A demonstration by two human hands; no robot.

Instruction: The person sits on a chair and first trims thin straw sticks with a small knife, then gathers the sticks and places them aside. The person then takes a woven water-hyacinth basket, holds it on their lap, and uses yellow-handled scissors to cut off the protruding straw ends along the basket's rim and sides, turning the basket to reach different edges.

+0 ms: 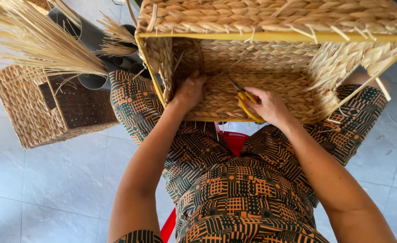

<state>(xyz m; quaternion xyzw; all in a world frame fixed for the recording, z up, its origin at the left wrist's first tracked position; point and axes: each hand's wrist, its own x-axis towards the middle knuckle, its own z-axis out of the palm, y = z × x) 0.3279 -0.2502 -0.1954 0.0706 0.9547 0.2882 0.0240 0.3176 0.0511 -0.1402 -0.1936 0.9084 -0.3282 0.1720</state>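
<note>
I judge the woven basket (270, 85) largely woven; left hand (190, 90) fingers pressed inside its wall; right hand (268, 105) fingers pinching yellow-handled scissors (245, 101); stray ends untrimmed.

A large woven basket (270, 76) with a yellow frame rests open-side-up on the person's lap. The left hand (189, 90) presses its inner weave, while the right hand (268, 105) grips yellow-handled snips (245, 101) against the weave. A smaller woven basket (45, 108) stands on the tiled floor (36, 180) beside dried straw (40, 45).
</note>
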